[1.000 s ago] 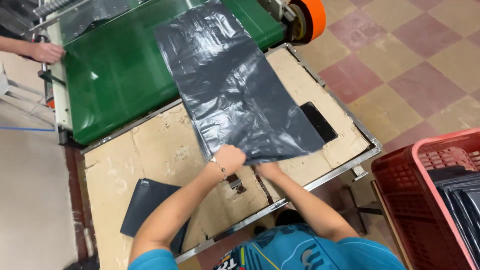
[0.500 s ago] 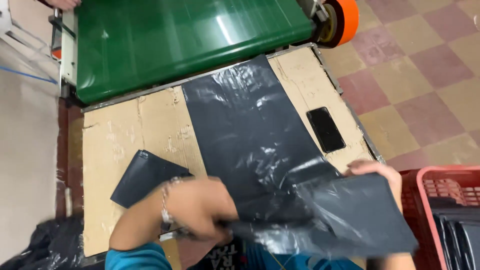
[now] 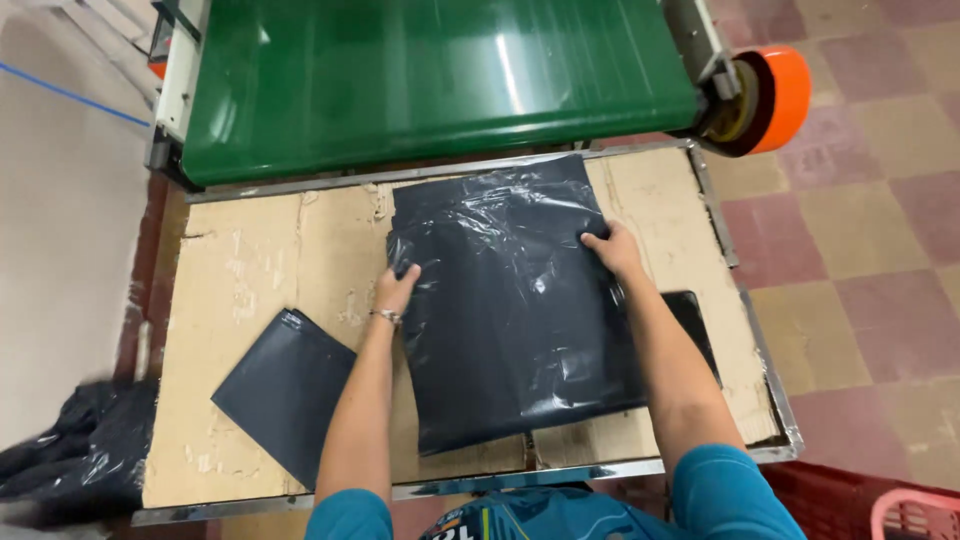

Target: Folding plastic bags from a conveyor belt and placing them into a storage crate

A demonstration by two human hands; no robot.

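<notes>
The large crinkled black plastic mailer bag (image 3: pixel 510 310) lies flat on the cardboard-topped table (image 3: pixel 250 270), near the green conveyor belt (image 3: pixel 430 80), left hand (image 3: pixel 396 290) and right hand (image 3: pixel 612 248) pressing its side edges with flattened fingers, not yet on the belt.

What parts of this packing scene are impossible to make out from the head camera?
- Black flat object: mostly hidden under the large dark plastic bag and right forearm.
- Bag's contents: opaque plastic hides them.
- Dark heap at lower left: blurred, cut by the frame edge.
- Pink crate: only a corner shows.
- Left hand: fingertips curl at the bag's edge.
</notes>
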